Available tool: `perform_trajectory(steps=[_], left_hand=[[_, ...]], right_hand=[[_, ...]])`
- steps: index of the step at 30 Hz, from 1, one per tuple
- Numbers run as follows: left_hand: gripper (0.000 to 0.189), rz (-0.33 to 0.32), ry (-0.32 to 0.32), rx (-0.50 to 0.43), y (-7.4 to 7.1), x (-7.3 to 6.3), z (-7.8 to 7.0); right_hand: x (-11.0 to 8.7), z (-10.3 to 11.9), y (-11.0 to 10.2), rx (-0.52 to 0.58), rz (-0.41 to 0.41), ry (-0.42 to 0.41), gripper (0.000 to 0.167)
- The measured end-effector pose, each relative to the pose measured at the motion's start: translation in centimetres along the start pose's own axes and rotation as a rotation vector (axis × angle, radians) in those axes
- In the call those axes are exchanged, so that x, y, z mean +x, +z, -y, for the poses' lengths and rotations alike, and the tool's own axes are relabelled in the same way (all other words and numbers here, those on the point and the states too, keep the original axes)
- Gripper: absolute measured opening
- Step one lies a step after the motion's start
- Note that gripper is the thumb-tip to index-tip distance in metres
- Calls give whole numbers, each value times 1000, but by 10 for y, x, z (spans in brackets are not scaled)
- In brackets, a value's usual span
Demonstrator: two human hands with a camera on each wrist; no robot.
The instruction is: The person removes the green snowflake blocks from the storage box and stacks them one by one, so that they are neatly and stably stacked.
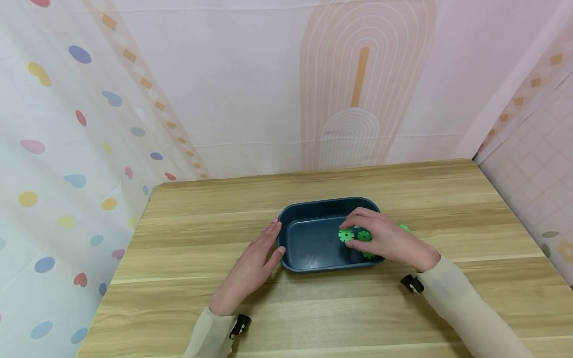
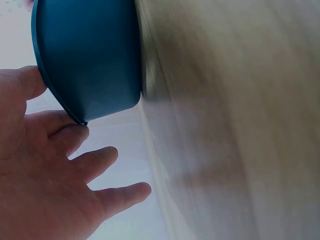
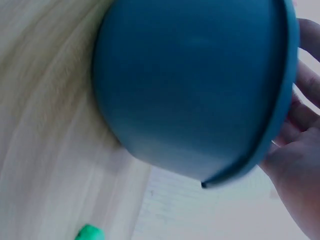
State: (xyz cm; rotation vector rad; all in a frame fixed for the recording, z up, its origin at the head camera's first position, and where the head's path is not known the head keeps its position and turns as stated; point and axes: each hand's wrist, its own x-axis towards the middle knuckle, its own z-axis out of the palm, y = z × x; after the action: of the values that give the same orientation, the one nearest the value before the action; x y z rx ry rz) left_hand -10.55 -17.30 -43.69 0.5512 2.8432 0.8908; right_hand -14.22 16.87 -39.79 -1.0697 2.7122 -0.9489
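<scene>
A dark blue oblong tray [image 1: 313,266] with rounded corners sits on the table. My left hand [image 1: 249,268] rests its fingertips and thumb on the tray's left end; the left wrist view has the fingers spread, some of them off the tray wall [image 2: 90,60]. Over the tray's right end, my right hand [image 1: 380,238] pinches a green notched disc [image 1: 346,234] between thumb and forefinger. Below the fingers, another green disc [image 1: 364,235] shows, and one more disc [image 1: 368,254] lies partly hidden by the hand. The right wrist view shows mainly the tray's outer wall [image 3: 190,85].
Behind my right hand, a green disc [image 1: 405,227] is partly visible on the wooden table [image 1: 201,223], right of the tray. Patterned curtains [image 1: 250,89] hang along the back and sides of the table. A green piece [image 3: 91,232] shows in the right wrist view.
</scene>
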Motion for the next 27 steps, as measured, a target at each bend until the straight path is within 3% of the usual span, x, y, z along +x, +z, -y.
perform_trajectory(steps=[14, 27], left_hand=[[63, -3, 1, -2, 0, 0, 0], [63, -8, 3, -4, 0, 0, 0]], right_hand=[[-13, -6, -14, -9, -53, 14, 30], [-26, -14, -24, -72, -168, -32, 31]])
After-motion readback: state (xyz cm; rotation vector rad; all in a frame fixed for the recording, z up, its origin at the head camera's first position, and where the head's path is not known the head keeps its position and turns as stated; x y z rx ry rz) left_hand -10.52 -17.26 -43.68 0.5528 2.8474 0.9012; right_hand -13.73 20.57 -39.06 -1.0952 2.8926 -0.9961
